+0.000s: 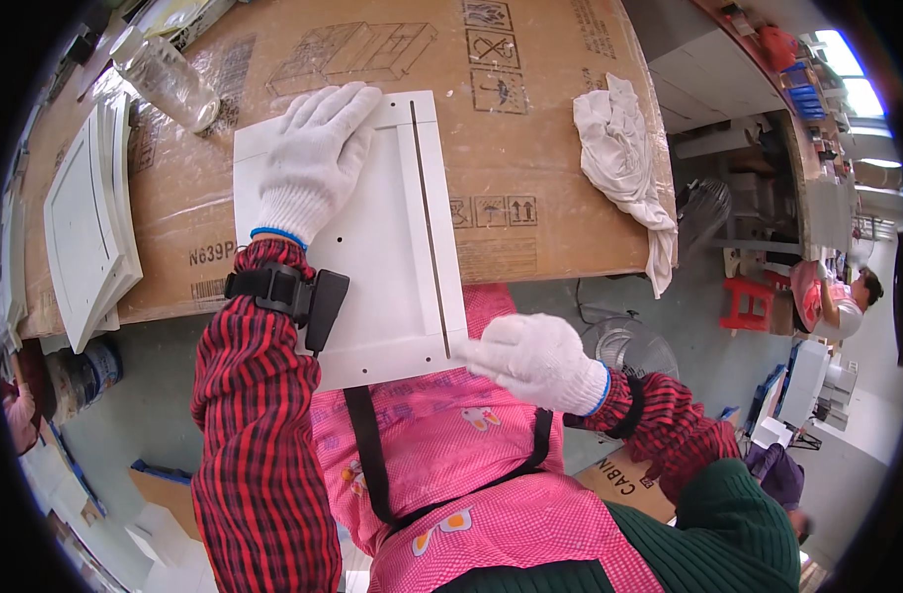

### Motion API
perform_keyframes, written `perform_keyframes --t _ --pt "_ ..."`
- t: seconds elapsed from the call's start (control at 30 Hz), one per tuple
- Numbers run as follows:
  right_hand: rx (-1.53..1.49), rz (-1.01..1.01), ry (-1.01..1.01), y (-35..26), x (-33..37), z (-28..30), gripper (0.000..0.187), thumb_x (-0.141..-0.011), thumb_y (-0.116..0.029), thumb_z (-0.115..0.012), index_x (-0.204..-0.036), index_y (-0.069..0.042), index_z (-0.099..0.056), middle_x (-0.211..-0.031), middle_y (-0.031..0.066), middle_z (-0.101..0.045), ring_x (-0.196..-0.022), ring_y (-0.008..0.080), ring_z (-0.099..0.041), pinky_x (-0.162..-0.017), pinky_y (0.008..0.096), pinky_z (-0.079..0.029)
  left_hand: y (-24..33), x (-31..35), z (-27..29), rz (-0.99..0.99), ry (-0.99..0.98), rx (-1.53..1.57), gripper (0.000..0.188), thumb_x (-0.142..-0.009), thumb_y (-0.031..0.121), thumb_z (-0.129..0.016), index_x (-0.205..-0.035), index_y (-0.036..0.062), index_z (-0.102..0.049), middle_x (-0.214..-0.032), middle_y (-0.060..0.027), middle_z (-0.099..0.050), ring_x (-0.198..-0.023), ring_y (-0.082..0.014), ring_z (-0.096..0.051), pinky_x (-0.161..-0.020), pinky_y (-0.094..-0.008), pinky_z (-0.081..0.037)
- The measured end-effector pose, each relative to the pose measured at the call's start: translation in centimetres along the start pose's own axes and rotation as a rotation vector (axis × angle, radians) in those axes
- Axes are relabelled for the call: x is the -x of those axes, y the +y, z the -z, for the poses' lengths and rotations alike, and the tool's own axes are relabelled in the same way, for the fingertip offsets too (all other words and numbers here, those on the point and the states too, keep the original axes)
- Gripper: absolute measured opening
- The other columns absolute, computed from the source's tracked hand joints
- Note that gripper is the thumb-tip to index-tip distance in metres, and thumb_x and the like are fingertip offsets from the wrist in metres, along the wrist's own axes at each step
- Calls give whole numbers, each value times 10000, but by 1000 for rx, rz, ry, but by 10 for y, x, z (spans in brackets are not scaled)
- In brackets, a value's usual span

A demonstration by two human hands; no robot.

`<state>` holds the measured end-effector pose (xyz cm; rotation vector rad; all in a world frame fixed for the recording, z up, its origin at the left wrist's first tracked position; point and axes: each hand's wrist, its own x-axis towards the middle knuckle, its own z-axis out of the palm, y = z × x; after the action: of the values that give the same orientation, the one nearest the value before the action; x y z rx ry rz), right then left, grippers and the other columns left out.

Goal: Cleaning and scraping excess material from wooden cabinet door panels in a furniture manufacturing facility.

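Note:
A white panel with a long dark groove near its right side and several small holes lies on the cardboard-covered table, its near end jutting out over the edge. My left hand, in a white knit glove, rests flat on the panel's upper left part with the fingers stretched out. At the panel's near right corner is my right hand, also gloved. Its fingers are pressed together, with the tips against the panel's edge. Whatever they may hold is hidden.
Stacked white panels lie on the table's left side, by a clear bottle. A crumpled white cloth hangs over the right edge of the cardboard. Beyond stand a fan, a red stool and a person.

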<state>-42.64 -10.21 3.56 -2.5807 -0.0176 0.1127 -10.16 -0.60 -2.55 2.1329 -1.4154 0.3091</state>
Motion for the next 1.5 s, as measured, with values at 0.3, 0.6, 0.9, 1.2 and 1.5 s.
perform_keyframes --t 0.3,0.6,0.9,1.2,1.5 --pt "-137 2 -23 10 0 2 238 -969 -266 -667 -1201 -225 -700 -864 27 -602 -800 243 -670 -640 394 -549 0 0 -1 18 18 10 318 -995 207 -662 -1305 164 -711 -1343 -62 -696 -1283 -300 -607 -1144 -415 -449" --pt "-36 -15 -204 9 -9 15 318 -1006 -265 -612 -1322 -266 -652 -854 54 -597 -782 274 -653 -656 419 -546 -3 1 -3 7 40 -13 305 -990 209 -673 -1288 161 -718 -1329 -59 -703 -1268 -289 -617 -1125 -410 -461" --pt "-122 -34 -160 13 -4 9 277 -1009 -284 -615 -1275 -235 -674 -869 55 -600 -803 280 -652 -672 435 -546 1 -3 -3 -10 30 -18 300 -993 221 -664 -1283 158 -713 -1304 -60 -710 -1253 -284 -622 -1118 -413 -461" --pt "-76 35 -123 9 -4 11 251 -990 -258 -640 -1230 -194 -676 -859 47 -592 -803 265 -655 -659 425 -545 0 -1 -1 -6 35 -34 303 -998 231 -661 -1286 152 -713 -1299 -58 -712 -1253 -286 -621 -1116 -413 -463" --pt "-77 49 -95 14 -3 7 242 -976 -257 -657 -1207 -196 -689 -850 40 -587 -802 258 -652 -656 418 -546 -1 -1 -3 -7 36 -32 303 -998 236 -665 -1282 146 -720 -1290 -59 -715 -1243 -287 -623 -1105 -406 -473"
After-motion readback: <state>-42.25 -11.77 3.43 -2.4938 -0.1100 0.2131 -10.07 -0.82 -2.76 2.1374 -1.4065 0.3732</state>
